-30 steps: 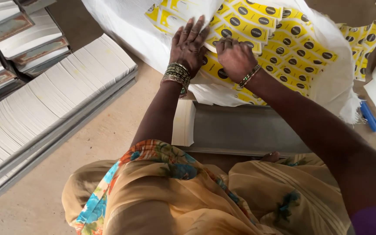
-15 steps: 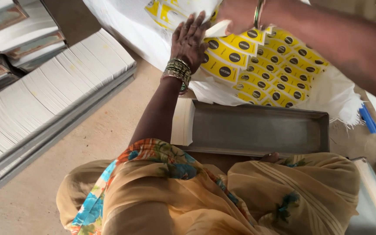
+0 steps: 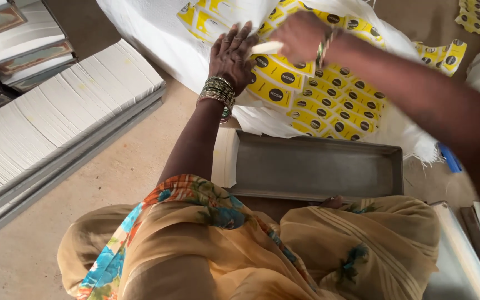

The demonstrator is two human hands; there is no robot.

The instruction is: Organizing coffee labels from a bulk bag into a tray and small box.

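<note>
Yellow labels (image 3: 329,89) | under left hand (image 3: 231,55) | right hand (image 3: 301,36) above

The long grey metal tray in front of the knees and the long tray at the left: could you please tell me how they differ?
The grey metal tray holds only a few white sheets at its left end; the long tray at the left is packed with upright white sheets. The first lies level across the view, the second runs diagonally. Both are long, narrow and grey.

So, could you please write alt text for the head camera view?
Seated on the floor, a person's left hand presses on yellow printed labels spread over a white sack, while the right hand lifts some white cards. A grey metal tray lies nearer.
</note>
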